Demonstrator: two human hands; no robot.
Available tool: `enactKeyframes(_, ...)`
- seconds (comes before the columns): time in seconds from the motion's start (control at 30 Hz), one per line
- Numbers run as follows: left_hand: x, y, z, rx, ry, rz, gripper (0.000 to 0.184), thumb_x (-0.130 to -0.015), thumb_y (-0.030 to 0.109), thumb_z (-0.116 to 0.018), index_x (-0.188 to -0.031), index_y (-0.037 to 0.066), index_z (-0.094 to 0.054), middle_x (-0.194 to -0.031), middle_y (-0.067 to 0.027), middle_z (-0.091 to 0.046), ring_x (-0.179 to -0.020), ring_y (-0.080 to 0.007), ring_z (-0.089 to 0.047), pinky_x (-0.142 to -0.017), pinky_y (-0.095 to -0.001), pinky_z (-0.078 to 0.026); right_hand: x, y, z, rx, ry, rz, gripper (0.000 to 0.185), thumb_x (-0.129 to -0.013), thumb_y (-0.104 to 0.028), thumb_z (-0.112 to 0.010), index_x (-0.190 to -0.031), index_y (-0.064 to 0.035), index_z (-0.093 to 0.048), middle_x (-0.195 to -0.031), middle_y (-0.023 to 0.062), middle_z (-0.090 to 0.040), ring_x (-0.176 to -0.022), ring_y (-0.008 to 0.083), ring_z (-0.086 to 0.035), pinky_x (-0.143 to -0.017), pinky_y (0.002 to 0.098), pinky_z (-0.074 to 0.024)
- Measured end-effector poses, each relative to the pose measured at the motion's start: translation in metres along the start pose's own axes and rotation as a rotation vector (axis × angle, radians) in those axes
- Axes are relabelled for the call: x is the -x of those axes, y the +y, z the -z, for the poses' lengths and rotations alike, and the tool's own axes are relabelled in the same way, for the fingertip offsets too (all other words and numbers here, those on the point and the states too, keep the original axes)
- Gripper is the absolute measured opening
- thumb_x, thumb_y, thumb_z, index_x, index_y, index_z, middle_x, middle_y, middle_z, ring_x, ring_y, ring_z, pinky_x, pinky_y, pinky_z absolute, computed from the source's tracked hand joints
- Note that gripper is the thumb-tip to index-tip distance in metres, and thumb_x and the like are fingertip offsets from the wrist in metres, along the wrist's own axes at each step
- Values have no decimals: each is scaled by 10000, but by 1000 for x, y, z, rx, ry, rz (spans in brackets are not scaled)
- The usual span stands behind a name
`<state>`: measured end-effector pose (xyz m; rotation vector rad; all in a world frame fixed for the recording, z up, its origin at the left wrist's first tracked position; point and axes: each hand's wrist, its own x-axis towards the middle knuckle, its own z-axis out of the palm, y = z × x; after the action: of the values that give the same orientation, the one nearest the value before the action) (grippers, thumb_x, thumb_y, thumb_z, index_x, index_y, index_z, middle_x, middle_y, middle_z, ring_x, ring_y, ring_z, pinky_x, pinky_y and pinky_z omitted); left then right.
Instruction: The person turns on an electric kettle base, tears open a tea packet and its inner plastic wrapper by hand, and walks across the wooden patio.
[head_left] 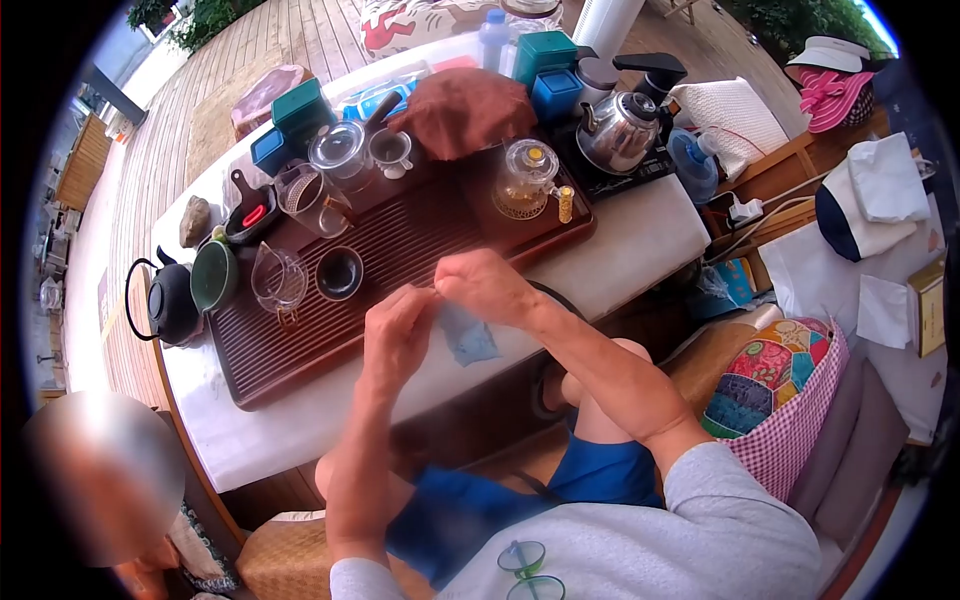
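Pale blue and thin, a little bag (468, 338) hangs from the fingers, just in front of the person at the table (250, 440). Its top is up where the two hands meet. Its long way runs down from there, with a small slant to the right, and its low end points at the lap. In my view it shows over the table's near edge, past the brown tray (290, 345), but how high up it is I cannot tell.

The left hand (393, 325) is on the bag's left side. Its fingers are bent and pressed together. The right hand (488, 287) comes in from the other side, palm down, with its fingers curled in. Both seem to pinch the bag's top, and the tips almost touch. Which hand is nearer to it, I cannot say; they look the same.

A black cup (340, 273) sits on the tray, off to the left of the left hand, with a glass jug (279, 278) beside it, nearer the tray's left end. Past the right hand, a glass pot (528, 172) stands upright near the tray's right end.
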<state>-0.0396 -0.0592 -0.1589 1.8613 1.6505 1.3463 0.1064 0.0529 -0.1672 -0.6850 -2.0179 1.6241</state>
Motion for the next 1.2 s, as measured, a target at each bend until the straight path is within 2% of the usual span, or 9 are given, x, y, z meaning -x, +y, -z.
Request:
enactKeyframes(0.3, 3, -6, -1, -233, 64, -44, 128, -827, -72, -651, -923, 12, -644, -782, -131, -622, -687, -298, -623, -604, -379, -495, -2, -6, -13, 80, 175, 37, 237, -848, -194, -614, -802, 36, -644, -737, 189, -651, -682, 304, -662, -654, 387, -520)
enactKeyframes(0.4, 8, -14, 2, -239, 44, 146, 20, -911, 5, -636, -906, 5, -617, -782, -144, -612, -695, -313, -619, -626, -384, -491, 1, -5, 12, 128, 64, 62, 265, -907, -234, -652, -854, 26, -658, -745, 175, -664, -701, 280, -671, -657, 374, -524)
enactKeyframes(0.47, 11, -18, 4, -214, -11, 184, 59, -937, 42, -633, -908, -1, -605, -802, -147, -617, -706, -316, -622, -633, -377, -489, 6, -5, 42, 101, 173, 187, 222, -965, -227, -643, -943, -8, -673, -757, 72, -689, -660, 126, -631, -619, 293, -514)
enactKeyframes(0.57, 13, -19, 6, -226, 5, 142, 59, -923, 31, -645, -906, -2, -600, -817, -141, -618, -709, -312, -616, -637, -375, -492, 17, -4, 122, -99, 745, 265, 131, -968, -164, -623, -1022, -46, -643, -844, 58, -643, -619, 87, -590, -518, 276, -462)
enactKeyframes(0.67, 8, -5, 11, -251, 26, 110, 65, -900, 12, -662, -908, -2, -599, -804, -136, -612, -706, -311, -614, -642, -371, -499, 19, 33, 251, 510, 1243, 141, 390, -816, 36, -541, -1195, -50, -576, -1076, 132, -626, -993, 298, -614, -892, 385, -502)
enactKeyframes(0.73, 6, -3, 10, -234, 48, 52, 62, -921, 18, -649, -917, -4, -591, -769, -121, -582, -642, -270, -561, -594, -352, -458, 11, 76, 322, 1025, 1153, 217, 516, -832, 6, -528, -1339, -91, -514, -1225, 204, -603, -1082, 407, -608, -914, 454, -494)
enactKeyframes(0.83, 4, 0, 9, -203, 61, 39, 61, -912, 10, -655, -909, -2, -595, -751, -120, -574, -630, -279, -561, -586, -362, -453, 7, 92, 370, 1030, 681, -187, 671, -855, -77, -552, -1495, -189, -387, -1358, 261, -547, -1179, 456, -566, -925, 508, -479)
enactKeyframes(0.93, 3, -4, 13, -204, 60, 20, 60, -894, 5, -663, -901, 0, -604, -752, -126, -584, -651, -297, -585, -592, -372, -462, -8, 85, 390, 1138, 646, -206, 501, -862, -79, -565, -1352, -120, -468, -1099, 269, -667, -1041, 493, -613, -879, 548, -485)
enactKeyframes(1.2, 2, -7, 22, -218, 84, 61, 84, -848, -39, -662, -872, 16, -604, -777, -121, -618, -691, -297, -622, -611, -369, -502, -8, 74, 378, 1263, 700, -142, 348, -873, -71, -578, -1201, -53, -461, -989, 299, -661, -953, 508, -621, -821, 581, -488)
